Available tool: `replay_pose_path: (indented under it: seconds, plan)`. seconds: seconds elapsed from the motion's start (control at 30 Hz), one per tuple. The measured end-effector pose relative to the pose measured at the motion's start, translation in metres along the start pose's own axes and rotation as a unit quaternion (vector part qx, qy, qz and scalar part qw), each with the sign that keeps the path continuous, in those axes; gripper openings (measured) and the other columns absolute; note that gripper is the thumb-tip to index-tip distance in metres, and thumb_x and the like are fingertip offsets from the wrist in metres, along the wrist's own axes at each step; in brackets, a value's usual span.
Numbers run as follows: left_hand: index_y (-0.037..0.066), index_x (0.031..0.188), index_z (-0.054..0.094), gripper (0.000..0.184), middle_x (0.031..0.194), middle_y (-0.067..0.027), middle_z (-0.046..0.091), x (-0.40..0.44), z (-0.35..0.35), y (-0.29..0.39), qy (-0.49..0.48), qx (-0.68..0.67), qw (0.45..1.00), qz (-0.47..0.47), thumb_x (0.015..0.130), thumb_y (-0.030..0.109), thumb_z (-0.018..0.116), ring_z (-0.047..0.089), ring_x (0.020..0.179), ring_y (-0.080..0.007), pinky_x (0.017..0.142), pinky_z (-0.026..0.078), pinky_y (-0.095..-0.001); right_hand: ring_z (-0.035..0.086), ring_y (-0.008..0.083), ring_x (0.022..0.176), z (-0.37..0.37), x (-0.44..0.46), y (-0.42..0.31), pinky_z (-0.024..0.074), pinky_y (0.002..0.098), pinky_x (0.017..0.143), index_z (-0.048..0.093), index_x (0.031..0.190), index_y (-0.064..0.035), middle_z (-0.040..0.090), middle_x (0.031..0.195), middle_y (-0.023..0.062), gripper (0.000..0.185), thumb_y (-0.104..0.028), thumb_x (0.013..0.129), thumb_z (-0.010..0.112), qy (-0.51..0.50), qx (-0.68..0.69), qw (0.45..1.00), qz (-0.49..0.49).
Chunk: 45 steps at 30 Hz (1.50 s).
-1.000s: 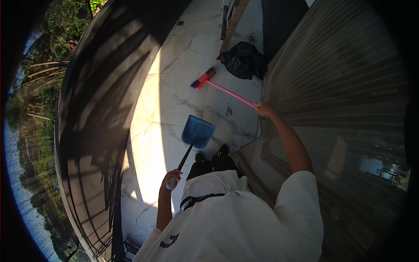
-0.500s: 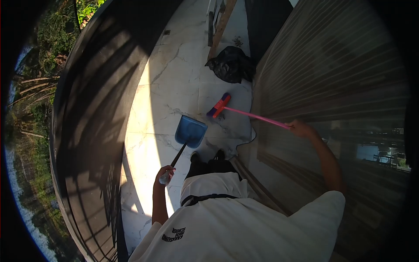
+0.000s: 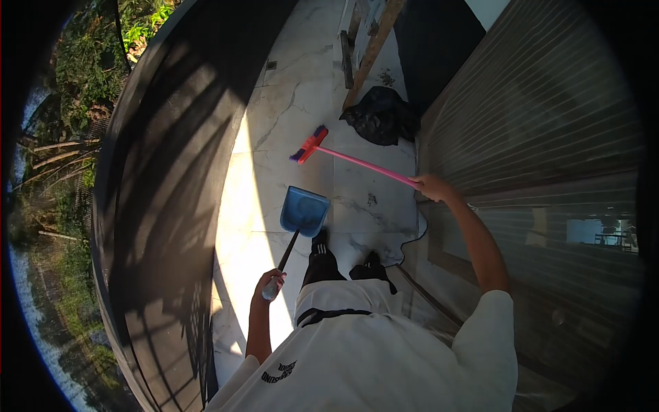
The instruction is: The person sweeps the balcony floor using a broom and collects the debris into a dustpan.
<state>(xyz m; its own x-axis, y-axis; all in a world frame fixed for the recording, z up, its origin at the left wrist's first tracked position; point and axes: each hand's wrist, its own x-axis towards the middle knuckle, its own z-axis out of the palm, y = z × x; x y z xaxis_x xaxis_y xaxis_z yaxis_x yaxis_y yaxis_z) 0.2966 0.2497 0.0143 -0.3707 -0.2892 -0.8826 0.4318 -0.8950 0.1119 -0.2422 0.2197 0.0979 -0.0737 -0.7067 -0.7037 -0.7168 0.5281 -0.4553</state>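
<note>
My left hand (image 3: 270, 283) is closed round the grip of a long-handled blue dustpan (image 3: 304, 209). The pan is on or just above the tiles, left of my feet, with its mouth facing away from me. In my right hand (image 3: 432, 187) is the pink handle of a broom (image 3: 364, 163). Its red head with purple bristles lies beyond the dustpan, at or close to the floor. A small dark heap of dirt (image 3: 372, 199) sits on the floor to the right of the dustpan.
A black plastic bag (image 3: 382, 117) lies ahead by the right wall, next to a wooden ladder-like frame (image 3: 374, 51). More debris (image 3: 387, 76) lies behind the bag. On the left runs a dark curved parapet (image 3: 161, 172); on the right, a glass wall (image 3: 535, 151). Tiled floor (image 3: 281, 123) stretches between.
The broom head has swung left and farther away, off the dirt. My right hand moved left with it. My left foot has stepped forward; the dustpan has barely moved.
</note>
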Motion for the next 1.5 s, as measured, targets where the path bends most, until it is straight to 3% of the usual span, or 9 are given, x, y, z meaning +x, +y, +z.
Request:
replay_pose_path:
  seconds: [0.1, 0.27, 0.57, 0.77, 0.87, 0.93, 1.07, 1.4, 1.5]
  plan:
    - [-0.002, 0.066, 0.044, 0.007, 0.061, -0.0115, 0.05, 0.016, -0.013, 0.032, 0.028, 0.004, 0.998, -0.058, 0.071, 0.002, 0.045, 0.046, 0.041, -0.0117, 0.034, 0.039, -0.0159, 0.049, 0.0174, 0.049, 0.039, 0.074, -0.048, 0.04, 0.0337, 0.047, 0.039, 0.116, -0.0211, 0.055, 0.065, 0.0097, 0.035, -0.02, 0.081, 0.039, 0.007, -0.029, 1.0, 0.005]
    - [-0.002, 0.064, 0.046, 0.006, 0.056, -0.0092, 0.05, 0.011, -0.013, 0.075, 0.057, 0.121, 0.991, -0.026, 0.068, 0.003, 0.048, 0.046, 0.038, -0.0118, 0.033, 0.039, -0.0164, 0.055, 0.0245, 0.064, 0.105, 0.107, -0.082, 0.0444, 0.0384, 0.058, 0.039, 0.116, -0.0247, 0.057, 0.075, 0.0116, 0.035, -0.022, 0.081, 0.038, 0.049, -0.063, 0.995, 0.064]
    - [-0.006, 0.068, 0.043, 0.01, 0.057, -0.0105, 0.048, 0.046, -0.002, 0.124, 0.035, 0.112, 0.988, -0.101, 0.068, 0.002, 0.048, 0.047, 0.041, -0.0126, 0.035, 0.042, -0.0162, 0.055, 0.0281, 0.063, 0.139, -0.049, 0.047, 0.0423, 0.0375, 0.056, 0.041, 0.114, -0.0215, 0.054, 0.072, 0.0182, 0.036, -0.02, 0.078, 0.041, 0.124, -0.052, 0.984, 0.118]
    - [-0.007, 0.066, 0.045, 0.011, 0.055, -0.0103, 0.048, 0.07, 0.034, 0.127, -0.005, 0.136, 0.984, -0.115, 0.067, 0.003, 0.047, 0.049, 0.044, -0.0149, 0.037, 0.043, -0.0172, 0.055, 0.028, 0.06, 0.195, -0.163, 0.063, 0.0417, 0.0375, 0.054, 0.043, 0.112, -0.0203, 0.056, 0.069, 0.0152, 0.034, -0.02, 0.078, 0.042, 0.118, 0.045, 0.958, 0.259]
    - [-0.008, 0.07, 0.041, 0.01, 0.061, -0.0154, 0.049, 0.086, 0.041, 0.13, -0.038, 0.112, 0.982, -0.148, 0.071, 0.002, 0.044, 0.049, 0.044, -0.0162, 0.038, 0.046, -0.0169, 0.053, 0.0223, 0.051, 0.213, -0.207, 0.036, 0.041, 0.0337, 0.046, 0.043, 0.113, -0.0207, 0.055, 0.063, 0.0121, 0.034, -0.019, 0.079, 0.042, 0.127, 0.029, 0.961, 0.244]
    - [-0.009, 0.07, 0.041, 0.011, 0.061, -0.0158, 0.049, 0.094, 0.047, 0.133, -0.037, 0.092, 0.978, -0.185, 0.071, 0.002, 0.044, 0.049, 0.044, -0.0162, 0.039, 0.046, -0.0167, 0.04, 0.0081, 0.039, 0.215, -0.23, 0.005, 0.0328, 0.0245, 0.032, 0.043, 0.113, -0.0216, 0.046, 0.052, 0.0034, 0.031, -0.018, 0.082, 0.041, 0.101, 0.238, 0.914, 0.314]
    - [-0.009, 0.067, 0.042, 0.011, 0.058, -0.0141, 0.049, 0.101, 0.064, 0.137, -0.038, 0.099, 0.969, -0.223, 0.07, 0.002, 0.043, 0.049, 0.044, -0.0149, 0.039, 0.045, -0.016, 0.037, 0.005, 0.038, 0.212, -0.262, -0.027, 0.0287, 0.0194, 0.03, 0.041, 0.115, -0.0236, 0.039, 0.05, -0.0012, 0.032, -0.02, 0.083, 0.04, 0.111, 0.399, 0.843, 0.343]
    - [-0.008, 0.068, 0.043, 0.012, 0.057, -0.0117, 0.048, 0.117, 0.067, 0.116, -0.051, 0.153, 0.965, -0.208, 0.069, 0.003, 0.046, 0.048, 0.045, -0.0136, 0.04, 0.044, -0.0162, 0.033, 0.0088, 0.033, 0.23, -0.104, 0.01, 0.0268, 0.0224, 0.028, 0.041, 0.115, -0.0191, 0.035, 0.045, 0.0012, 0.032, -0.021, 0.083, 0.038, 0.226, 0.509, 0.785, 0.272]
    - [-0.009, 0.069, 0.042, 0.012, 0.058, -0.0116, 0.047, 0.112, 0.073, 0.113, -0.07, 0.134, 0.967, -0.203, 0.069, 0.003, 0.046, 0.048, 0.046, -0.0146, 0.041, 0.045, -0.0161, 0.035, 0.0089, 0.033, 0.253, -0.063, 0.012, 0.0283, 0.0226, 0.028, 0.036, 0.118, -0.0239, 0.038, 0.045, 0.0011, 0.036, -0.022, 0.083, 0.037, 0.192, 0.535, 0.775, 0.276]
